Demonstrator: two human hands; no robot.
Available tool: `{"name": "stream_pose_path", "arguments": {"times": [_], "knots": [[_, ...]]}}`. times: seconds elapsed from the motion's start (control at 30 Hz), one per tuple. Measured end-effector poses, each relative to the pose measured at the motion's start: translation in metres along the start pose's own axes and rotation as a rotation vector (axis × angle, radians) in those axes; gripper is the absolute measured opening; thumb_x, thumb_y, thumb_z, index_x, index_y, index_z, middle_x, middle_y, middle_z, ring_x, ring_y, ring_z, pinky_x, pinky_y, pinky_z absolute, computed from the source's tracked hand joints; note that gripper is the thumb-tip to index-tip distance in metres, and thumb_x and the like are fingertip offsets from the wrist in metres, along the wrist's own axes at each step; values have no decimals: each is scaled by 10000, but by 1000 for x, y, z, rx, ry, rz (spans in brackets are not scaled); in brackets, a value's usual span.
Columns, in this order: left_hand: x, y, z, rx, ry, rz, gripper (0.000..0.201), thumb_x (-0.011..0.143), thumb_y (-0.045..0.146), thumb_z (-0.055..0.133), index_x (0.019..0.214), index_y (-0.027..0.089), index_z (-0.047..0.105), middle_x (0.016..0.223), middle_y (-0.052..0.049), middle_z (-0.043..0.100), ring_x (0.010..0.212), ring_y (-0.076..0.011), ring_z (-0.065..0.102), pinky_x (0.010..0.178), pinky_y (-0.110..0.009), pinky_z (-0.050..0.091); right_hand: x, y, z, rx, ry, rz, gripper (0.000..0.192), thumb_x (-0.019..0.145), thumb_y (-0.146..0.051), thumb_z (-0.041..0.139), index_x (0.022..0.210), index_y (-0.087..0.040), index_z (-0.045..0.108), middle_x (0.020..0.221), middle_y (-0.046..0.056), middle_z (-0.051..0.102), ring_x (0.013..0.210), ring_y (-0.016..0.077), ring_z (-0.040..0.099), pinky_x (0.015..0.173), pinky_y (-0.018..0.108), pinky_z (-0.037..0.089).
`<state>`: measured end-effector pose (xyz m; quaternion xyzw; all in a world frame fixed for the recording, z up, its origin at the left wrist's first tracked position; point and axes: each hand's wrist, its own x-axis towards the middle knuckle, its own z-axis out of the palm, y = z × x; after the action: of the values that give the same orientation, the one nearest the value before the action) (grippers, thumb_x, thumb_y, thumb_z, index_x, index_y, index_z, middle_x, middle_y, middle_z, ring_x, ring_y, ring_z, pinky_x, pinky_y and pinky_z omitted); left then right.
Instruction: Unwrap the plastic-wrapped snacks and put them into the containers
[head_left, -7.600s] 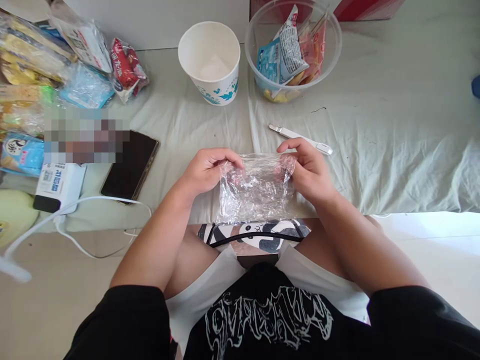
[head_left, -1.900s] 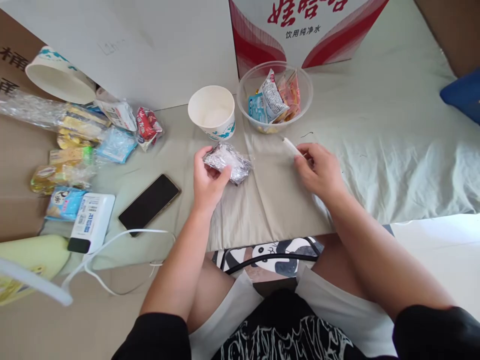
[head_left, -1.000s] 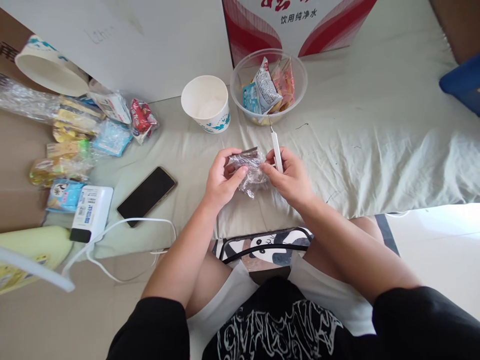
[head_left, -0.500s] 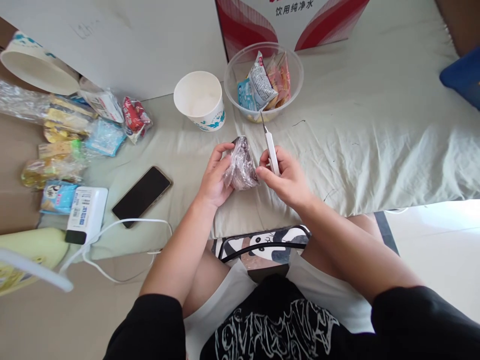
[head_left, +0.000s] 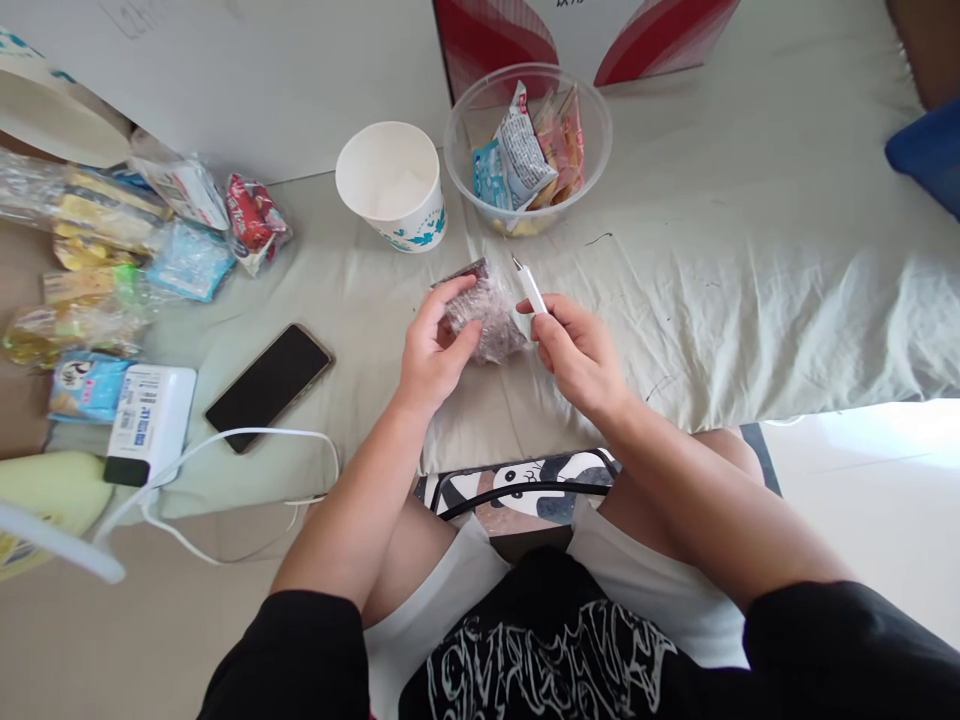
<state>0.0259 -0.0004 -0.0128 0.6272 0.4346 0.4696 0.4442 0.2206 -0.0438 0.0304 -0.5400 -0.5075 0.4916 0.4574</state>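
Note:
My left hand (head_left: 435, 350) is closed around a dark package wrapped in clear crinkled plastic (head_left: 495, 315), its thumb across the near side and its fingers along the top. The package sits low over the cloth. Just to its right, my right hand (head_left: 581, 355) grips a white utility knife (head_left: 532, 290). The slim pointed metal tip aims up and slightly left, close to the plastic; a small gap seems to separate them. Beyond the hands stand a paper cup (head_left: 424, 222) with a blue leaf pattern and a clear plastic bowl (head_left: 592, 185) with several snack packets in it.
A black phone (head_left: 268, 388) lies at left near a white device (head_left: 161, 415) and a white cable (head_left: 247, 433). Several wrapped snacks, among them a red packet (head_left: 255, 220), crowd the far left. A red and white carton (head_left: 660, 45) stands behind the bowl.
The package has turned in my left hand, and my thumb now lies further over it. The knife has tilted left and its tip has come closer to the package. The view has shifted slightly.

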Motion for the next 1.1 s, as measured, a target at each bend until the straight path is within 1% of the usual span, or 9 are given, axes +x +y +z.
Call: {"name": "stream_pose_path", "arguments": {"times": [0.1, 0.2, 0.3, 0.47, 0.73, 0.83, 0.93, 1.0, 1.1], "knots": [[1, -9, -7, 79, 130, 72, 741, 867, 645, 756, 1479, 337, 471, 1388, -115, 615, 1233, -290, 680, 1032, -443, 592, -2, -1, 1, -68, -24, -12, 318, 990, -482, 532, 981, -204, 686, 719, -9, 562, 611, 119, 479, 563, 275, 350], [-2, -16, -11, 90, 144, 100, 863, 868, 621, 772, 1552, 421, 285, 1401, -108, 589, 1147, -254, 715, 940, -394, 626, -4, -3, 5, -85, -113, -10, 311, 974, -474, 559, 1033, -190, 670, 729, -5, 646, 589, 111, 518, 580, 274, 389], [-6, -17, -7, 127, 112, 120, 774, 887, 620, 751, 1508, 436, 327, 1467, -97, 538, 1149, -238, 719, 860, -322, 636, -4, -2, 9, -47, -164, 20, 339, 958, -480, 573, 1146, -199, 591, 750, -10, 704, 563, 111, 550, 587, 272, 418], [-4, -10, -5, 166, 102, 122, 682, 868, 697, 722, 1405, 358, 471, 1390, -92, 598, 1081, -228, 737, 801, -299, 643, -4, 0, 8, -79, -184, 56, 257, 933, -463, 586, 1007, -247, 468, 740, -29, 720, 506, 104, 520, 558, 265, 394], [11, -12, -55, 52, 299, 41, 733, 814, 700, 781, 1409, 442, 439, 1376, -71, 625, 1123, -262, 719, 914, -430, 631, -4, -1, 5, -143, -279, 97, 247, 911, -453, 596, 978, -247, 479, 752, -19, 744, 507, 112, 546, 555, 269, 428], [10, -18, -62, 23, 338, 13, 690, 835, 685, 770, 1388, 466, 420, 1349, -51, 626, 1069, -236, 723, 889, -426, 633, 1, -2, -3, -169, -184, 98, 278, 924, -478, 589, 1046, -237, 521, 778, 3, 755, 510, 127, 562, 544, 280, 438], [3, -20, -47, 38, 336, -22, 696, 824, 695, 776, 1348, 416, 412, 1299, -55, 617, 1034, -213, 716, 843, -368, 634, 10, 1, -19, -413, 34, 4, 239, 917, -403, 598, 1076, -224, 599, 847, 36, 759, 609, 164, 605, 617, 316, 471], [-5, -16, -30, 91, 274, -36, 683, 824, 704, 770, 1304, 358, 429, 1223, -58, 610, 1018, -199, 707, 821, -328, 625, 17, 7, -29, -633, 136, -95, 197, 891, -337, 614, 1043, -218, 652, 941, 67, 755, 707, 194, 628, 676, 342, 478], [-16, -3, -10, 208, 91, -28, 584, 868, 665, 742, 1224, 291, 469, 1164, -57, 598, 972, -182, 690, 800, -314, 611, 25, 17, -40, -872, 192, -163, 205, 879, -304, 616, 1043, -210, 694, 1054, 110, 730, 820, 242, 645, 709, 366, 473]]}}
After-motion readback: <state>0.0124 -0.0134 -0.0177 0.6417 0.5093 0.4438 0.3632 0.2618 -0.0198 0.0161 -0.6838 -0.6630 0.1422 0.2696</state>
